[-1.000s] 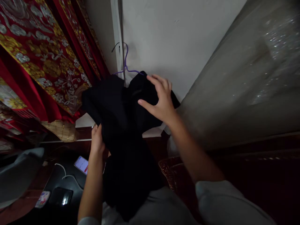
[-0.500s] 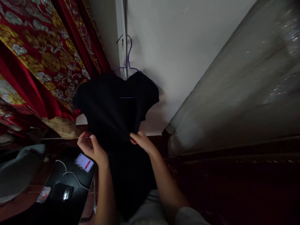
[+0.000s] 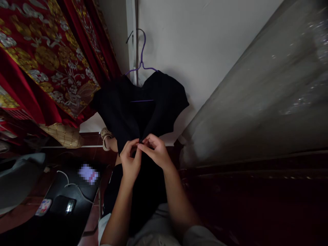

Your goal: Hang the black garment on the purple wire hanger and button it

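A black short-sleeved garment [image 3: 164, 99] hangs on a purple hanger [image 3: 142, 63], its front parted in a deep V at the neck. Where the two front edges meet, my left hand [image 3: 131, 157] pinches the cloth between thumb and fingers. My right hand [image 3: 156, 150] pinches it from the other side, the fingertips of both hands nearly touching. Whatever small fastening may lie between the fingertips is too dark to make out. The hanger's hook sits at a narrow white upright strip [image 3: 132, 20] on the wall.
Red embroidered drapery [image 3: 58, 65] hangs on the left. A black table [image 3: 77, 191] at lower left carries a lit phone [image 3: 88, 173], a dark glossy object [image 3: 63, 205] and a white cable [image 3: 68, 184]. Grey plastic-like sheeting [image 3: 246, 92] slopes on the right. A clog-shod foot [image 3: 105, 136] shows behind the garment.
My left hand has moved right and up, from beside the garment onto its front edge next to my right hand. The garment's right side has spread outward, and the foot has come into view.
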`<action>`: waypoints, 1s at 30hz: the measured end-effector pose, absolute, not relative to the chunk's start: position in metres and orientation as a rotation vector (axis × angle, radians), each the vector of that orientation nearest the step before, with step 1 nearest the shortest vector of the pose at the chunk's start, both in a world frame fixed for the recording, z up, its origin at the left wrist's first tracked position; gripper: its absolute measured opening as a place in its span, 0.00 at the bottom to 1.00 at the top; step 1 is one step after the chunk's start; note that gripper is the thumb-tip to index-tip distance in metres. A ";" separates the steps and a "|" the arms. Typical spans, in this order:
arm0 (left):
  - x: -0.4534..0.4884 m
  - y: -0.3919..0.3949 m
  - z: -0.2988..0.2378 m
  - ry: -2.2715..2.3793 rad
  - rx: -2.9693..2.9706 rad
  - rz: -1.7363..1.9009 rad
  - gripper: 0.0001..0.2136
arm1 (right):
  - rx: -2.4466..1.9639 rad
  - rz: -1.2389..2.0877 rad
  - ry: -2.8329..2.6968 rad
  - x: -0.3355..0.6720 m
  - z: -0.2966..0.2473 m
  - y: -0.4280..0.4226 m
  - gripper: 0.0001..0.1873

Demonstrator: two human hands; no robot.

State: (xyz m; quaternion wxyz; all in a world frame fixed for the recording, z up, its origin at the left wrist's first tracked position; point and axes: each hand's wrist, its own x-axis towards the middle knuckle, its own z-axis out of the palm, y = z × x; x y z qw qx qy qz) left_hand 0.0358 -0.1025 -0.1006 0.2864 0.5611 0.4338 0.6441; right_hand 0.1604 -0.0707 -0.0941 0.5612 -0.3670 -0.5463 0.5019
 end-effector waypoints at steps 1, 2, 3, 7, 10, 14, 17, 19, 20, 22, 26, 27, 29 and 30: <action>0.035 -0.102 -0.101 1.167 1.484 1.730 0.07 | -0.859 1.144 -1.314 0.161 -0.095 -0.070 0.16; 0.035 -0.102 -0.101 1.175 1.478 1.724 0.06 | -0.866 1.088 -1.332 0.161 -0.096 -0.070 0.14; 0.035 -0.102 -0.101 1.184 1.476 1.715 0.05 | -0.877 1.020 -1.350 0.161 -0.097 -0.069 0.12; 0.033 -0.102 -0.102 1.227 1.434 1.695 0.05 | -0.903 0.737 -1.428 0.154 -0.109 -0.071 0.08; 0.028 -0.101 -0.101 1.251 1.434 1.675 0.05 | -0.869 0.594 -1.445 0.145 -0.116 -0.065 0.07; 0.019 -0.102 -0.099 1.301 1.520 1.618 0.04 | -0.818 0.347 -1.515 0.141 -0.095 -0.013 0.10; 0.022 -0.109 -0.098 1.280 1.668 1.509 0.02 | -0.788 0.129 -1.482 0.153 -0.049 0.055 0.14; 0.028 -0.115 -0.095 1.232 1.772 1.404 0.03 | -0.797 0.017 -1.483 0.165 -0.016 0.095 0.17; 0.030 -0.117 -0.092 1.213 1.816 1.351 0.04 | -0.804 -0.005 -1.504 0.171 -0.003 0.108 0.18; 0.030 -0.115 -0.082 1.173 1.916 1.239 0.04 | -0.810 0.001 -1.560 0.180 0.016 0.120 0.18; 0.018 -0.077 -0.038 1.071 2.097 1.323 0.04 | -0.842 0.248 -1.524 0.184 0.029 0.099 0.16; 0.015 -0.060 -0.023 1.068 2.107 1.448 0.06 | -0.860 0.371 -1.482 0.183 0.031 0.090 0.16; 0.011 -0.019 0.009 1.076 2.191 1.654 0.10 | -0.893 0.666 -1.382 0.181 0.035 0.076 0.17; 0.012 0.002 0.023 1.054 2.267 1.684 0.12 | -0.899 0.813 -1.328 0.180 0.037 0.071 0.18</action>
